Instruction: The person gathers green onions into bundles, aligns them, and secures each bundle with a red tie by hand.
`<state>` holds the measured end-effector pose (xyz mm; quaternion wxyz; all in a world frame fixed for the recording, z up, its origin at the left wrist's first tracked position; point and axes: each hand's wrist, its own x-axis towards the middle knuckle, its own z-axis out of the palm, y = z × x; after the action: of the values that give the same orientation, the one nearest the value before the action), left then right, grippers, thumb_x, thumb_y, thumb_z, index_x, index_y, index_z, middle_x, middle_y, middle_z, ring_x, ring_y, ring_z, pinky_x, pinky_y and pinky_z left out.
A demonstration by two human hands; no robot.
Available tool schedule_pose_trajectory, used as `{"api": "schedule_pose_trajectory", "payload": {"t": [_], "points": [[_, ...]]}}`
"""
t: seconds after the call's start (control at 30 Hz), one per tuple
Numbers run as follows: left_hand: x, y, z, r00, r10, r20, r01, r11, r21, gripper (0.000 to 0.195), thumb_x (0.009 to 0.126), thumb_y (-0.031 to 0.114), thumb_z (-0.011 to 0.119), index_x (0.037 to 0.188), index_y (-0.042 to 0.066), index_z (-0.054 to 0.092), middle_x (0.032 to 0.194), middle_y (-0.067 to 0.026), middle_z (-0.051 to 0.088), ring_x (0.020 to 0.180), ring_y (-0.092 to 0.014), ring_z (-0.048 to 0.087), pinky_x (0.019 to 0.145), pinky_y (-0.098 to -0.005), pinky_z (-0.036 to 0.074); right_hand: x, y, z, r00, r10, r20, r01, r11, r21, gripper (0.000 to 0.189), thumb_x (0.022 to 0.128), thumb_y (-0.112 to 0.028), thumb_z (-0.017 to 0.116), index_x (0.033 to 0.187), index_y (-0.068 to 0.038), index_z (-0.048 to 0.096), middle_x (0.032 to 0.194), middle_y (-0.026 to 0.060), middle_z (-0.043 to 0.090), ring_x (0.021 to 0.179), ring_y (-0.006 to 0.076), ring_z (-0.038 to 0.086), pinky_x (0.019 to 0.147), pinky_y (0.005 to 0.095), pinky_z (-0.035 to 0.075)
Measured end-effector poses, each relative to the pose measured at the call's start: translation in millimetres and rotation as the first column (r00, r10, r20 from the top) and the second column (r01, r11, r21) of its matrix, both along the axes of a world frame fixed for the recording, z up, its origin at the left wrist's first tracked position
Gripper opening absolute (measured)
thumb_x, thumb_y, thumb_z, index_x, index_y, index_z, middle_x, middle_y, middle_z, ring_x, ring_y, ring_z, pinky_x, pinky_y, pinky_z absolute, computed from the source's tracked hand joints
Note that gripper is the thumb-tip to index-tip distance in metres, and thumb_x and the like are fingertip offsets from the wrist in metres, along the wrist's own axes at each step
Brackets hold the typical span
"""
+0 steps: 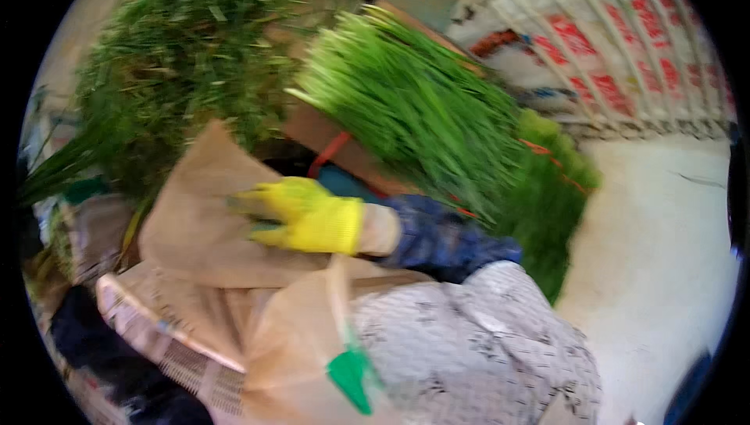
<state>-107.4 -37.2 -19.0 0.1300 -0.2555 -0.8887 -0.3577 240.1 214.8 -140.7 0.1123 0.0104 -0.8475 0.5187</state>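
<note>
My right hand [304, 217], in a yellow knit glove with a blue sleeve cover behind it, hovers over or rests on a tan cloth [199, 208] across my lap; blur hides whether they touch. Its fingers look apart, with nothing clearly held. Just beyond lies a thick pile of long green leaves, like garlic chives [410, 97], pale stem ends toward the upper left, on a brown board [328, 132]. My left hand is out of view. A blurred green plastic piece [351, 375] hangs near my front.
A heap of loose leaf trimmings [193, 56] covers the floor at upper left. Another green bunch [545, 202] with an orange-red tie lies beside the pile. A white woven sack [597, 44] with red print stands at upper right, above pale floor [656, 237].
</note>
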Motion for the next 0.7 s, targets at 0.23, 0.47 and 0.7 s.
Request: {"api": "schedule_pose_trajectory", "payload": {"t": [0.23, 0.47, 0.7], "points": [[33.2, 103.3, 26.9, 0.934, -0.34, 0.106, 0.152, 0.65, 0.744, 0.025, 0.094, 0.018, 0.051, 0.115, 0.006, 0.058, 0.103, -0.0103, 0.062, 0.091, -0.02, 0.06, 0.081, -0.0312, 0.049, 9.1, 38.8, 45.2, 0.964, -0.263, -0.043, 0.228, 0.897, -0.378, 0.062, 0.082, 0.006, 0.063, 0.139, 0.001, 0.039, 0.13, 0.011, 0.053, 0.112, 0.018, 0.053, 0.097, 0.0322, 0.043], [89.6, 95.6, 26.5, 0.646, -0.762, 0.048, 0.109, 0.155, 0.982, 0.024, 0.093, 0.028, 0.055, 0.11, 0.011, 0.054, 0.088, -0.0022, 0.051, 0.071, -0.017, 0.054, 0.062, -0.0344, 0.05, -82.5, 16.7, 108.2, 0.875, -0.106, -0.473, 0.314, 0.867, 0.386, 0.098, 0.066, -0.034, 0.08, 0.143, 0.001, 0.029, 0.14, 0.0195, 0.039, 0.118, 0.0392, 0.048, 0.1, 0.0461, 0.037], [122.4, 106.7, -10.0, 0.412, -0.909, -0.068, -0.086, -0.113, 0.99, 0.027, 0.095, 0.026, 0.052, 0.116, 0.009, 0.055, 0.093, -0.0063, 0.064, 0.097, -0.027, 0.057, 0.095, -0.0494, 0.042, -137.9, -8.9, 81.3, 0.983, -0.047, -0.177, 0.075, 0.986, 0.152, 0.09, 0.067, -0.028, 0.08, 0.14, -0.002, 0.034, 0.116, 0.0208, 0.059, 0.103, 0.0362, 0.059, 0.086, 0.04, 0.047]]}}
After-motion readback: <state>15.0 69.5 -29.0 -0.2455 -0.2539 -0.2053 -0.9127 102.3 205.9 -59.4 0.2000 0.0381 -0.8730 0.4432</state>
